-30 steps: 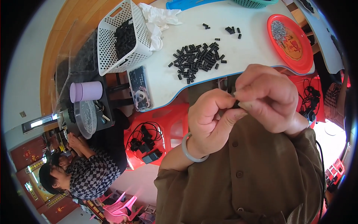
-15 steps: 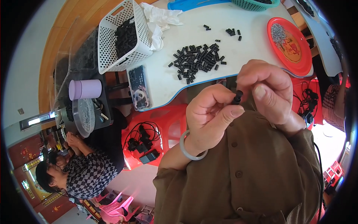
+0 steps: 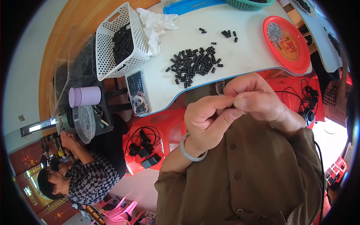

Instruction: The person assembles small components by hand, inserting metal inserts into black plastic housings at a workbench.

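Close in front of my chest, my left hand (image 3: pixel 205 122) and my right hand (image 3: pixel 258 99) meet at the fingertips. The left thumb and forefinger pinch a small black cylindrical part, now almost wholly covered by my fingers. My right thumb and forefinger press together against the same spot; whatever they grip is hidden. A pale bangle (image 3: pixel 186 150) circles my left wrist. Beyond my hands, a loose pile of small black cylindrical parts (image 3: pixel 195 64) lies on the white table (image 3: pixel 168 90), with several strays (image 3: pixel 227 34) farther back.
At the far left stands a white perforated basket (image 3: pixel 140 41) of black parts, a phone (image 3: pixel 138 95) in front of it. A red plate (image 3: pixel 304 56) at the right holds small silvery pieces (image 3: pixel 275 33). Red stools (image 3: pixel 170 120) flank me; another person (image 3: pixel 92 172) sits at the left.
My right hand has moved left and closed in against my left fingertips, covering the black part that showed before. The view has shifted slightly.
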The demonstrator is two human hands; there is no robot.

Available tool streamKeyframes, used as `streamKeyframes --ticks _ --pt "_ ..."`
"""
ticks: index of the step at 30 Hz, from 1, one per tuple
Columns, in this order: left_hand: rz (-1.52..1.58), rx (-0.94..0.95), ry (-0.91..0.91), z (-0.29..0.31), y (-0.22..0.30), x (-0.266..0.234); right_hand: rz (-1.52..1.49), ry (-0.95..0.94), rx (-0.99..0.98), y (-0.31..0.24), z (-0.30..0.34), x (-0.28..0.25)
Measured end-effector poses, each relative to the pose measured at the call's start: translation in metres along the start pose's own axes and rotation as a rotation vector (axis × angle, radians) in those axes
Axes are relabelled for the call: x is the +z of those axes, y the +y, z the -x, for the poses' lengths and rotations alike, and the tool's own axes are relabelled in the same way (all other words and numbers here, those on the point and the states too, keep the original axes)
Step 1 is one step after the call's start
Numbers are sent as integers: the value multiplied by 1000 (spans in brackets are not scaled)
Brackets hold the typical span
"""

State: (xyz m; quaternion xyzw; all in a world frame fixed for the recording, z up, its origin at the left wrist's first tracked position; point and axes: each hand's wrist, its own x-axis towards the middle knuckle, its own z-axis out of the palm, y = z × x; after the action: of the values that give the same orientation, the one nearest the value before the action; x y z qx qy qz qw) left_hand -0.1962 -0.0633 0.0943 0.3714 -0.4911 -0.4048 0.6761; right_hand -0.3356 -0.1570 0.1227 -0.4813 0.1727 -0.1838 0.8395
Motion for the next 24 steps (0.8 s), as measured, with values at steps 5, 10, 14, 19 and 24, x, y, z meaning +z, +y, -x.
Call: streamKeyframes --ticks 5,10,14,19,24 --pt "-254 17 55 4 -3 0 -126 23 2 14 -1 -3" --pt "-316 57 18 -4 -3 -2 -135 23 -15 20 -1 -8" --pt "-469 86 16 -5 -10 -5 -153 52 -156 26 -4 -8" --pt "-459 82 23 -7 -14 -3 -175 51 -124 29 -4 -13" --pt "-414 77 41 -7 -18 -1 -195 63 -153 35 -7 -16"
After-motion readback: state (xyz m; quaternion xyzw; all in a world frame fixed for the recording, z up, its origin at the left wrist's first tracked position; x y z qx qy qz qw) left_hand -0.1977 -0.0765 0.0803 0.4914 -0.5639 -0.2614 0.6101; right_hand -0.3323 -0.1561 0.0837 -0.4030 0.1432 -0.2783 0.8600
